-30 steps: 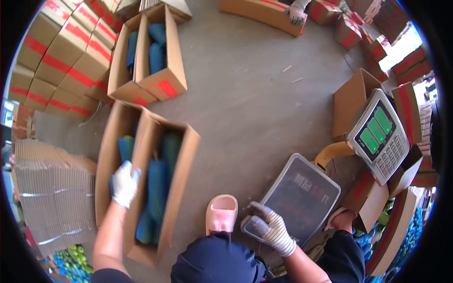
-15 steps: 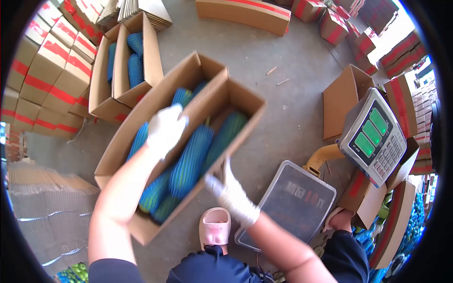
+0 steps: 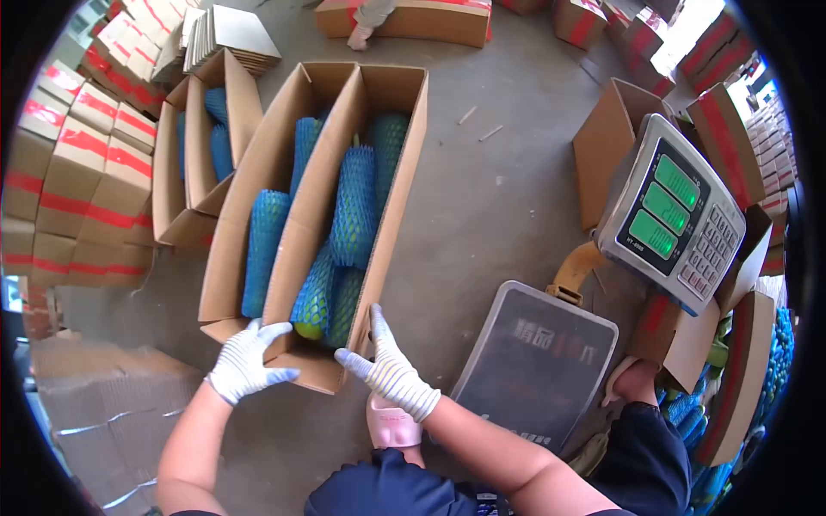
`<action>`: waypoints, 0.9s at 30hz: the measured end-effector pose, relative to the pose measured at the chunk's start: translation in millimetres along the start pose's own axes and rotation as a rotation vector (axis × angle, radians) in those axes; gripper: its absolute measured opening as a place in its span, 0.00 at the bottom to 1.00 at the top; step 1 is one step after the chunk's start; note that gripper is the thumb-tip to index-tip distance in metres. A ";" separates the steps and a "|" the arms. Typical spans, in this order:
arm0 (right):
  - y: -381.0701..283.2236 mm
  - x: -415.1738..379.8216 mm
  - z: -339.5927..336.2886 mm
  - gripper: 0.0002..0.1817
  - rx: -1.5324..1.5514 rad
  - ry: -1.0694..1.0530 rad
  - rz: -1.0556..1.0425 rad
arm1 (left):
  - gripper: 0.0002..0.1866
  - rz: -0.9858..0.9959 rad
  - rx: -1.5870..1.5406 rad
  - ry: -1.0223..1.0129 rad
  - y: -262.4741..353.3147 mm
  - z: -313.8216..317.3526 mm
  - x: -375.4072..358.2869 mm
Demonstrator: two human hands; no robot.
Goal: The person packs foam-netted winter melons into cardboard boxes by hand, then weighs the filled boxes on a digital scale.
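Note:
Two long cardboard boxes stand side by side, the right box [image 3: 397, 215] touching the left box [image 3: 232, 232]. Blue net-wrapped green produce [image 3: 354, 206] lies in the right one, and similar wrapped pieces [image 3: 266, 249] lie in the left one. Both hands wear white striped gloves. My left hand [image 3: 247, 361] is at the near ends of the boxes, its fingers spread over the edges. At the near right corner of the right box, my right hand [image 3: 389, 368] rests with thumb and fingers apart on the outside.
A platform scale [image 3: 538, 361] with a lit green display [image 3: 664, 206] stands at the right. Two more boxes [image 3: 172, 189] with blue-netted pieces are at the upper left, beside stacked taped cartons [image 3: 77, 172]. Another person's foot [image 3: 635, 381] shows at the lower right.
The two boxes have turned more upright in view. My left hand has moved from over the boxes to their near ends. A wrapped foot or hand has appeared by the far carton.

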State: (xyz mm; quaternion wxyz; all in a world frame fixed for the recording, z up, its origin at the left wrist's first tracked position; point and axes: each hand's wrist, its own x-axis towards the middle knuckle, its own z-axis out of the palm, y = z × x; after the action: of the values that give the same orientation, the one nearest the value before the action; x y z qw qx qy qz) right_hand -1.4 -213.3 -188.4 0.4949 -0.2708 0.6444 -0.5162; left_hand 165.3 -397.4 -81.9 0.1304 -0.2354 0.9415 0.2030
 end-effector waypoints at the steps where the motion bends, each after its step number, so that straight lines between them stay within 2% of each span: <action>1: -3.8 0.3 4.6 0.56 0.002 0.054 -0.034 | 0.32 -0.055 0.012 0.001 8.0 4.0 0.1; 2: -7.3 2.4 6.8 0.56 0.011 0.052 -0.052 | 0.24 -0.105 0.025 0.007 16.7 7.5 3.9; 3: -7.8 4.7 3.9 0.54 -0.019 0.073 -0.072 | 0.13 -0.109 0.004 0.130 18.0 24.0 3.1; 4: -6.2 4.7 -2.5 0.53 -0.054 0.100 -0.084 | 0.10 -0.064 0.046 0.176 20.3 36.2 -0.4; 6: -10.3 -0.2 -26.1 0.45 -0.050 0.166 -0.122 | 0.17 0.014 -0.105 0.227 42.4 47.2 -2.9; 8: -19.6 -3.2 -55.0 0.39 0.031 0.190 -0.080 | 0.27 0.022 -0.103 0.174 75.4 47.4 -3.9; 9: -34.0 -5.6 -62.7 0.35 0.103 0.217 -0.058 | 0.39 0.058 -0.040 0.093 84.2 46.8 -2.4; 10: -27.7 -1.6 -67.6 0.34 0.054 0.225 -0.065 | 0.36 0.026 0.080 0.054 94.9 45.1 3.0; 13: -17.3 -0.7 -65.4 0.35 -0.053 0.273 -0.168 | 0.32 0.080 0.160 0.087 83.1 54.0 18.1; 15: -26.4 -19.1 -60.2 0.36 -0.126 0.270 -0.100 | 0.26 -0.038 0.196 0.053 83.1 47.8 24.8; 16: -26.2 -30.5 -57.4 0.37 -0.148 0.295 -0.145 | 0.26 -0.038 0.196 0.058 83.6 45.6 32.5; 19: -13.2 -61.5 -57.8 0.37 -0.080 0.317 -0.128 | 0.20 -0.091 0.208 0.278 82.8 39.1 68.6; 21: -10.3 -85.8 -66.7 0.38 0.153 0.267 -0.088 | 0.20 -0.135 0.203 0.307 79.0 27.0 99.6; 24: -8.9 -114.9 -90.4 0.38 0.133 0.322 -0.133 | 0.20 -0.187 0.149 0.334 60.0 8.9 146.1; 27: -15.0 -141.7 -116.9 0.37 0.072 0.362 -0.082 | 0.21 -0.186 0.126 0.319 45.7 -3.4 171.5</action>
State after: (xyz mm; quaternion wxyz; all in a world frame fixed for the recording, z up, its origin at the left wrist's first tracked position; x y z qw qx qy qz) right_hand -59.6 -49.8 -126.3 0.3587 -0.1818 0.6923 -0.5991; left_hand -4.6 -429.0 -122.8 0.0122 -0.3420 0.9352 0.0909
